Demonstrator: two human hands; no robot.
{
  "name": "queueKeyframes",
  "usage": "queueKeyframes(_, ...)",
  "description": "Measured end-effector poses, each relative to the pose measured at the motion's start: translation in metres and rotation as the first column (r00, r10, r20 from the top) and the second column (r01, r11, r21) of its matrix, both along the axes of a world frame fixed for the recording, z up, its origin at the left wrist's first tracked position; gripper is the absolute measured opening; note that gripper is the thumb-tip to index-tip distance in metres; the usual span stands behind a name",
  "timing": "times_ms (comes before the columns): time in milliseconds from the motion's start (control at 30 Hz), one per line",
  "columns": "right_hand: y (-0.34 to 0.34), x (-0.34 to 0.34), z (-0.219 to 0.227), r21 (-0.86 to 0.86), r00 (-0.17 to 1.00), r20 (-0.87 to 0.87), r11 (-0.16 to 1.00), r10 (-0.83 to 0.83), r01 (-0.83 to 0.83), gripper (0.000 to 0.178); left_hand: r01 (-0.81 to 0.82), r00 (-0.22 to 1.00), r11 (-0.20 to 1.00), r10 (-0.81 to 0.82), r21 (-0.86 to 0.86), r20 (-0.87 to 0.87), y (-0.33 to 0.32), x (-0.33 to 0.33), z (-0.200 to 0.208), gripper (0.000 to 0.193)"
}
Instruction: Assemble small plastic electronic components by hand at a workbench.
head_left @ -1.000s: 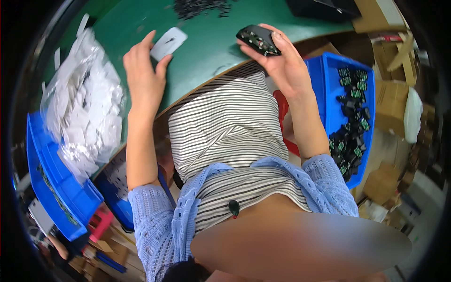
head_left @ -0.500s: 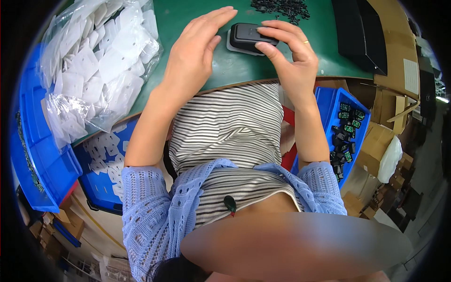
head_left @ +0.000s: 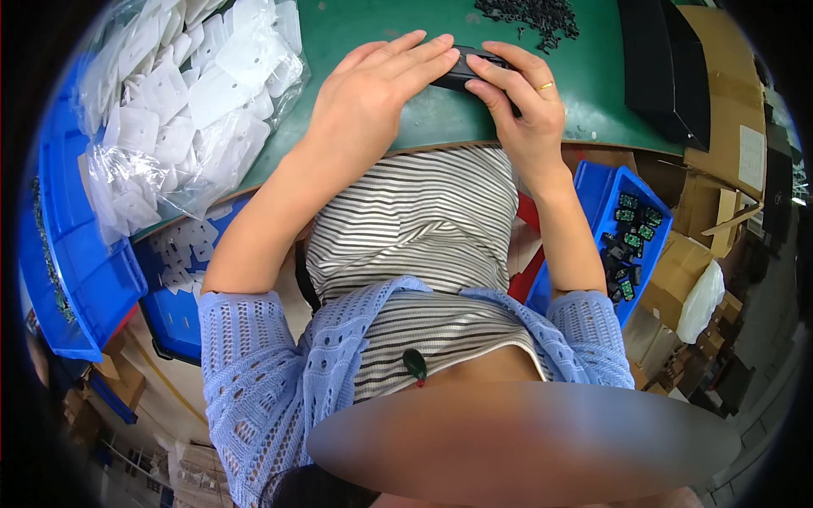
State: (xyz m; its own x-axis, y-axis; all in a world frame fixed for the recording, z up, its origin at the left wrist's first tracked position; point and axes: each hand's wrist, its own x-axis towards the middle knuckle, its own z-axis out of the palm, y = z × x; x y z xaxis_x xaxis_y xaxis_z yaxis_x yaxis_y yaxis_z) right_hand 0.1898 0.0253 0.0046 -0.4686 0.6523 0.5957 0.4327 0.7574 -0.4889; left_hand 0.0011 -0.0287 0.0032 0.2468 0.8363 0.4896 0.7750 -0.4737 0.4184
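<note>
A small black plastic case (head_left: 456, 78) with rounded corners is between my hands at the near part of the green work table (head_left: 423, 118). My left hand (head_left: 368, 89) reaches over its left end, fingers straight and close together, their tips on the case; that thumb is hidden. On the other side my right hand (head_left: 527, 97), with a ring on one finger, pinches the case between thumb and fingers. Most of the case is covered by my fingers, and its underside does not show.
A clear bag of white plastic plates (head_left: 229, 85) lies at the left. Small black parts (head_left: 538, 19) are heaped at the back, beside a black box (head_left: 660, 72). Blue bins flank me: one holds white pieces (head_left: 182, 250), another green-and-black circuit parts (head_left: 627, 241). Cardboard boxes (head_left: 728, 93) stand at right.
My left hand has moved right onto the case, from which it was apart. The case, earlier resting in plain sight with a light grey layer under it, is now mostly covered.
</note>
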Motion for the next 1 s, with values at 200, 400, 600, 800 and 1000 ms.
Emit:
queueKeyframes(200, 0.014, 0.005, 0.011, -0.061, 0.991, 0.078, 0.993, 0.106, -0.101, 0.021, -0.012, 0.996, 0.999, 0.015, 0.032, -0.084, 0.0, 0.01, 0.006, 0.05)
queueKeyframes(400, 0.045, 0.005, 0.02, -0.284, 0.979, -0.203, 0.958, -0.024, -0.036, 0.02, -0.078, 0.995, 0.997, 0.079, -0.015, 0.059, 0.063, 0.008, 0.018, 0.029)
queueKeyframes(600, 0.036, 0.031, 0.001, -0.227, 0.878, -0.315, 0.927, -0.361, 0.3, 0.01, -0.193, 0.85, 0.889, 0.363, -0.414, 0.383, 0.229, -0.023, 0.034, 0.024)
queueKeyframes(800, 0.033, 0.031, 0.002, -0.146, 0.908, -0.22, 0.932, -0.357, 0.332, 0.005, -0.187, 0.67, 0.805, 0.524, -0.563, 0.526, 0.353, -0.04, -0.017, 0.03)
queueKeyframes(1000, 0.035, 0.025, 0.004, -0.208, 0.912, -0.178, 0.92, -0.371, 0.333, 0.017, -0.418, 0.848, 0.834, 0.501, -0.36, 0.176, 0.338, -0.057, -0.006, 0.029)
